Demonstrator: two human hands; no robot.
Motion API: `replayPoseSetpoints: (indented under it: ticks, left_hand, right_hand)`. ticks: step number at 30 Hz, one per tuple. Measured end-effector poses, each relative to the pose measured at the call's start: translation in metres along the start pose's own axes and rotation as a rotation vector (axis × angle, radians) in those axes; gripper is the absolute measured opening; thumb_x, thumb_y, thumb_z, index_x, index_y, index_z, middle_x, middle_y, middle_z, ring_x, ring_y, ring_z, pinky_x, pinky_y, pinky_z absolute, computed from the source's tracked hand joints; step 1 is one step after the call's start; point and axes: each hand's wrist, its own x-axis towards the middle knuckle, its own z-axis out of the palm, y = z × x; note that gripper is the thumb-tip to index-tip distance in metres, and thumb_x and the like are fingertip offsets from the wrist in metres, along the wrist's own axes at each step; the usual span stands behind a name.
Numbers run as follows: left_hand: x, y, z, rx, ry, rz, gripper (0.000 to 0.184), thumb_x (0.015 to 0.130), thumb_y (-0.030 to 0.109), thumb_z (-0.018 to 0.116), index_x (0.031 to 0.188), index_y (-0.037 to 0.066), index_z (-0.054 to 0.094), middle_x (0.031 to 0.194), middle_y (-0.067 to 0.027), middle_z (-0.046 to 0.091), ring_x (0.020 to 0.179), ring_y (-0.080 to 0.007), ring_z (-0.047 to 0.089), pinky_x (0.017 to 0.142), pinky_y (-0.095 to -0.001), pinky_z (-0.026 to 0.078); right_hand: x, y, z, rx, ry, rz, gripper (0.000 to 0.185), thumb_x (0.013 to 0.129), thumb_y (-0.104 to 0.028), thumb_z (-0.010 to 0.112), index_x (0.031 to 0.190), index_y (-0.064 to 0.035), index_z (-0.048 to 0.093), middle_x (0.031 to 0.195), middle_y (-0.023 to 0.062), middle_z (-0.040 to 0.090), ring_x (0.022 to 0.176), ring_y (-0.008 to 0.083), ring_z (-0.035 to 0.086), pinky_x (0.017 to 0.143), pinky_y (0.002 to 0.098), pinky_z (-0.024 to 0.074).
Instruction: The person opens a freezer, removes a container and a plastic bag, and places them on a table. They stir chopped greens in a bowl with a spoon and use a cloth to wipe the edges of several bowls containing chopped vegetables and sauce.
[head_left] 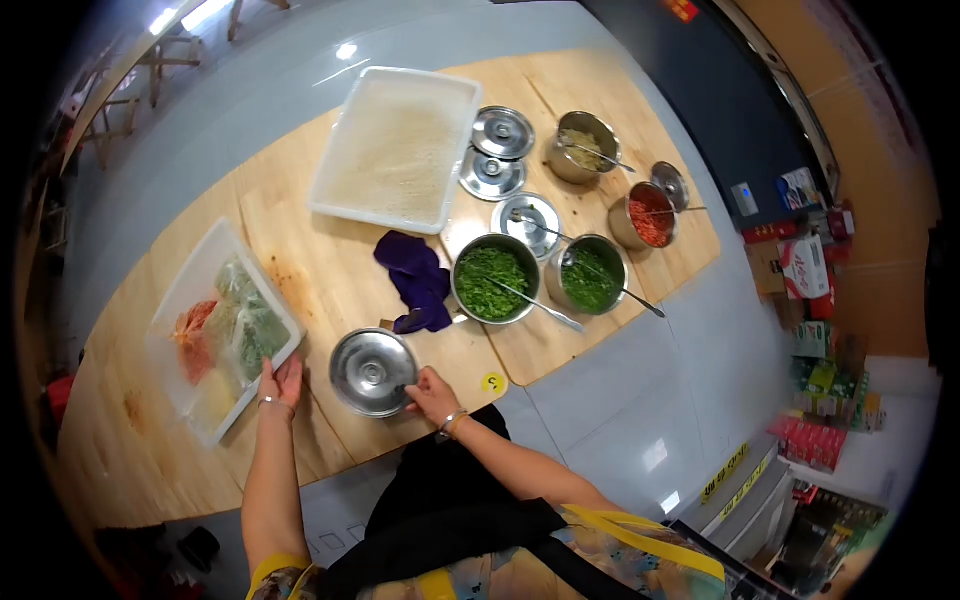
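Cloth between steel lid and large tray, beside chopped greens

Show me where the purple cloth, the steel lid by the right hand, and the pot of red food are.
Purple cloth [420, 284]: head view, middle of its folds.
Steel lid [373, 372]: head view, its central knob.
Pot of red food [621, 227]: head view, its outer wall, left side.
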Motion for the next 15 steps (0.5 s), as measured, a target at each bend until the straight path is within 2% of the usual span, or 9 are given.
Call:
replayPoseSetpoints:
  ticks: [2,3,4,6,8,9,10,13,15]
  left_hand:
    - [-0.014,-0.008,-0.005,0.159,-0.011,0.126,0.035,0.088,0.031,0.051,0.107,0.001,0.051,0.112,-0.0178,0.055,0.103,-0.029,0.055,0.085,-0.0389,0.049]
    - [-0.014,-0.012,-0.014,0.126,0.002,0.113,0.036,0.087,0.032,0.054,0.107,0.002,0.05,0.113,-0.0169,0.055,0.103,-0.029,0.054,0.087,-0.0391,0.048]
    - [-0.013,-0.014,-0.027,0.091,0.02,0.105,0.037,0.085,0.032,0.057,0.107,0.003,0.049,0.113,-0.0159,0.054,0.104,-0.0289,0.053,0.089,-0.0393,0.047]
    - [-0.028,-0.029,-0.045,0.163,0.02,0.052,0.029,0.085,0.031,0.058,0.097,0.005,0.054,0.107,-0.013,0.058,0.098,-0.0251,0.056,0.085,-0.0379,0.049]
    - [-0.033,-0.048,-0.082,0.18,-0.109,-0.062,0.022,0.084,0.028,0.059,0.086,0.006,0.058,0.1,-0.0099,0.061,0.092,-0.0216,0.058,0.08,-0.0368,0.051]
    - [-0.05,-0.06,-0.082,0.19,-0.08,-0.106,0.021,0.084,0.027,0.059,0.081,0.007,0.059,0.095,-0.0084,0.062,0.089,-0.0209,0.059,0.078,-0.0366,0.051]
    - [-0.071,-0.073,-0.077,0.201,-0.052,-0.149,0.02,0.084,0.026,0.059,0.077,0.007,0.059,0.089,-0.007,0.063,0.086,-0.0203,0.059,0.077,-0.0364,0.051]
    - [-0.101,-0.102,-0.062,0.19,0.029,-0.145,0.018,0.084,0.024,0.059,0.083,0.006,0.058,0.089,-0.0067,0.06,0.086,-0.0206,0.058,0.078,-0.0364,0.051]
    - [-0.111,-0.119,-0.048,0.167,0.016,-0.143,0.019,0.083,0.024,0.06,0.087,0.005,0.057,0.091,-0.0077,0.059,0.087,-0.0213,0.057,0.079,-0.0368,0.05]
  right_hand:
    - [0.0,0.002,-0.003,0.112,-0.218,0.015,0.02,0.085,-0.013,0.059,0.088,-0.0065,0.04,0.07,0.0027,0.053,0.062,0.0096,0.057,0.056,0.0222,0.0503]
    - [-0.003,0.002,-0.011,0.11,-0.277,0.015,0.021,0.085,-0.016,0.059,0.094,-0.0051,0.044,0.076,0.0051,0.058,0.069,0.0123,0.06,0.061,0.025,0.0521]
    - [-0.008,-0.001,-0.024,0.109,-0.264,0.005,0.021,0.085,-0.016,0.059,0.094,-0.0051,0.044,0.076,0.0051,0.058,0.069,0.0123,0.06,0.061,0.025,0.0521]
    - [-0.026,-0.01,-0.061,0.198,-0.065,0.176,0.022,0.086,-0.019,0.057,0.097,-0.0038,0.046,0.08,0.0064,0.059,0.072,0.0149,0.062,0.063,0.0273,0.0526]
    - [-0.031,-0.007,-0.126,0.27,0.15,0.04,0.022,0.086,-0.019,0.056,0.097,-0.0017,0.049,0.081,0.0081,0.06,0.074,0.0177,0.062,0.063,0.0287,0.0526]
    - [-0.035,-0.015,-0.155,0.365,0.363,-0.055,0.016,0.086,-0.016,0.055,0.089,-0.0015,0.05,0.075,0.0084,0.059,0.07,0.0186,0.062,0.062,0.0297,0.0525]
    - [-0.037,-0.024,-0.186,0.475,0.427,-0.157,0.01,0.085,-0.012,0.054,0.087,-0.0028,0.049,0.073,0.009,0.059,0.068,0.019,0.06,0.062,0.0307,0.0526]
    - [-0.03,-0.056,-0.259,0.617,0.557,-0.305,0.014,0.085,-0.011,0.055,0.091,-0.0035,0.045,0.083,0.0106,0.056,0.071,0.0197,0.058,0.064,0.0324,0.0522]
    - [-0.019,-0.085,-0.273,0.632,0.613,-0.299,0.015,0.084,-0.011,0.056,0.09,-0.0035,0.045,0.083,0.0105,0.056,0.071,0.0196,0.058,0.064,0.0317,0.0523]
